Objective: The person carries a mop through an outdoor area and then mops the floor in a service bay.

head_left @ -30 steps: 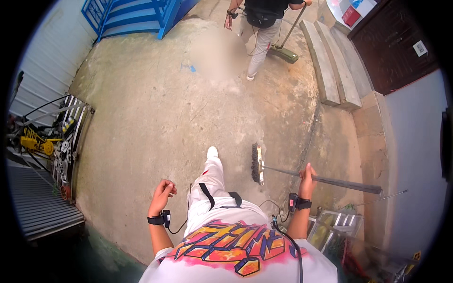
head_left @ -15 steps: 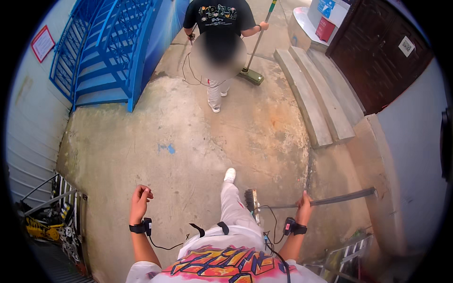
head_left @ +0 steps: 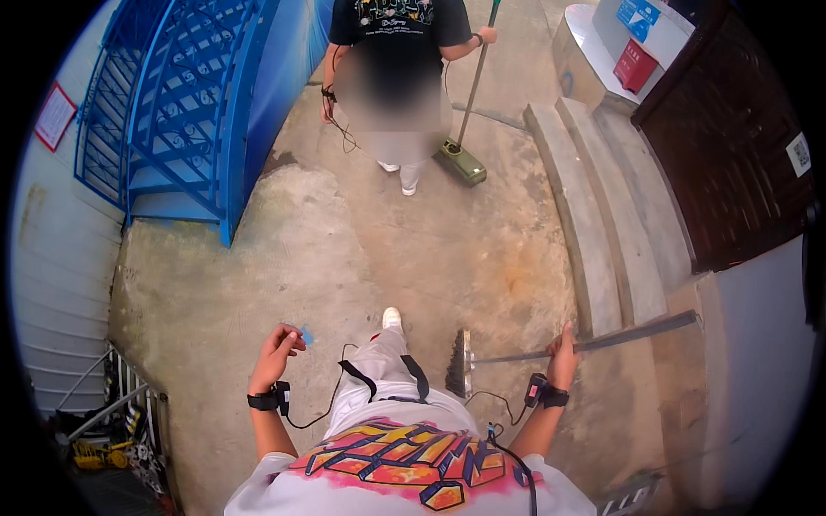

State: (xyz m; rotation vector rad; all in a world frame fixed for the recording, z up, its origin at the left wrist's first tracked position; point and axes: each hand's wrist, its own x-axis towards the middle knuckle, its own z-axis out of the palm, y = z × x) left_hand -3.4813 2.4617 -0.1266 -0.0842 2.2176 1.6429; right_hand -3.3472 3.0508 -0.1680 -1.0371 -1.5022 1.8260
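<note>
My right hand (head_left: 563, 354) is closed round the grey handle of a long broom (head_left: 619, 337). The handle lies almost level across my right side, its far end out by the steps. At the other end, the dark bristle head (head_left: 461, 363) hangs beside my leg. My left hand (head_left: 277, 351) is held out at the left with nothing in it, its fingers loosely bent and the thumb apart. Both wrists carry black bands with small cabled devices. Ahead, a person in a black T-shirt (head_left: 391, 52) holds a long-handled green dustpan (head_left: 462, 163) low over the ground.
Concrete steps (head_left: 594, 215) rise to a dark door (head_left: 731, 138) on the right. Blue metal stairs (head_left: 176, 129) stand at the far left. A red box (head_left: 635, 65) sits on a ledge at the far right. Metal frames and machine parts (head_left: 112, 430) lie at lower left.
I have walked forward, and the steps and blue stairs are closer. The broom has come along in my right hand, its head swinging further into view. The person ahead has also moved.
</note>
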